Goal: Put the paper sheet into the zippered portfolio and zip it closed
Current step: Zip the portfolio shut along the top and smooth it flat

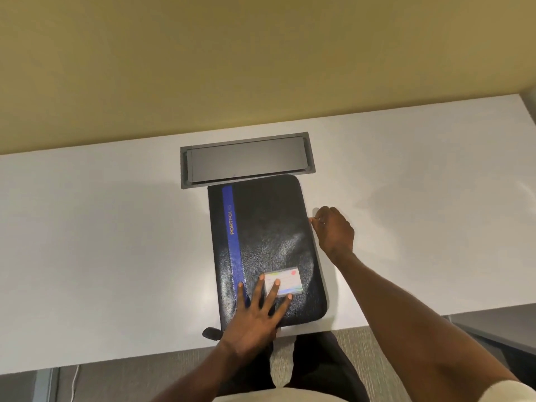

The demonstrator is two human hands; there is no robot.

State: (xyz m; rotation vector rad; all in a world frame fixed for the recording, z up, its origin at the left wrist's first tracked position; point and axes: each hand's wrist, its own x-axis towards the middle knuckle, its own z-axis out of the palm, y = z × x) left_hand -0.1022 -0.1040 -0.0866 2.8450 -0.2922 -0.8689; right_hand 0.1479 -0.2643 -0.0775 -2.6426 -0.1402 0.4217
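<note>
Portfolio [266, 227] is laid flat and closed on the white desk [116, 227], spine side away from the right hand [333, 230].

Left hand [255, 317]: palm down, fingers straight and spread, pressed on the cover at its near end. Nothing is gripped. Two fingertips lie on the card window [285, 281], one on the blue stripe [232, 227].

Right hand: fingers curled together against the open-side edge of the portfolio, farther out than the pressing hand. A pinch on the zipper pull is judged, though the pull itself is too small to be resolved.

Paper sheet: not seen anywhere. It is presumed to be inside, since the cover is shut.

Handling, judged:
- The cover looks like glossy, padded leatherette, so it is likely slick and apt to slide on the smooth desk unless held down.
- The body seems semi-stiff and light.
- Hold is best taken on the pull alone, with a flat counter-press just behind it. The corners are rounded, so drag is expected there.

Not made out:
- How much of the zipper track is already closed.
- The near edge under the left wrist.
- A dark tab [211, 333] beside the left wrist, function unclear.

Beyond both hands, a grey cable hatch [246, 161] is set into the desk, with the portfolio's far edge touching or just overlapping its frame.
</note>
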